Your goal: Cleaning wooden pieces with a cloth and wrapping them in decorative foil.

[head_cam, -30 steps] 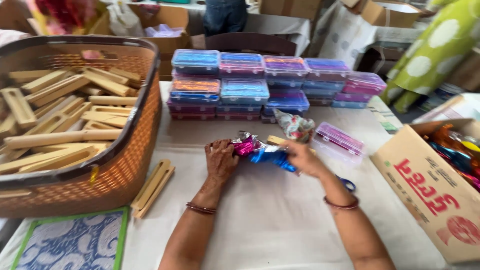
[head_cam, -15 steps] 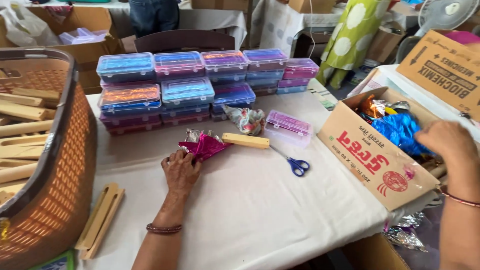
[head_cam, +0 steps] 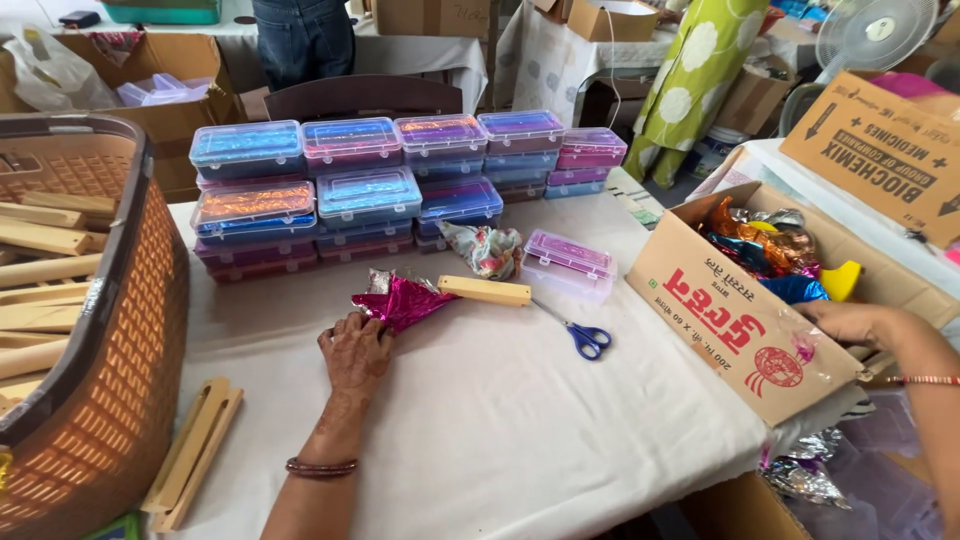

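My left hand (head_cam: pixel 354 352) rests on the white tablecloth with its fingertips on a crumpled magenta foil piece (head_cam: pixel 404 300). A pale wooden block (head_cam: pixel 484 290) lies just right of the foil, and blue-handled scissors (head_cam: pixel 580 337) lie beyond it. My right hand (head_cam: pixel 852 322) reaches over the near rim of an open cardboard box (head_cam: pixel 740 320) holding shiny foil pieces (head_cam: pixel 770 252) in orange, blue and yellow. Nothing is visibly gripped in that hand; its fingers look loosely apart.
Stacks of clear plastic boxes (head_cam: pixel 360 185) with coloured contents line the back of the table. One small box (head_cam: pixel 570 262) and a crumpled wrapper (head_cam: pixel 487 247) sit near the scissors. A brown basket (head_cam: pixel 110 380) of wooden sticks stands left, a wooden frame (head_cam: pixel 193 452) beside it. A person stands behind the table.
My right hand has gone from the middle of the table over to the cardboard box, dropping the blue foil inside. The left hand stayed on the magenta foil. The view turned right.
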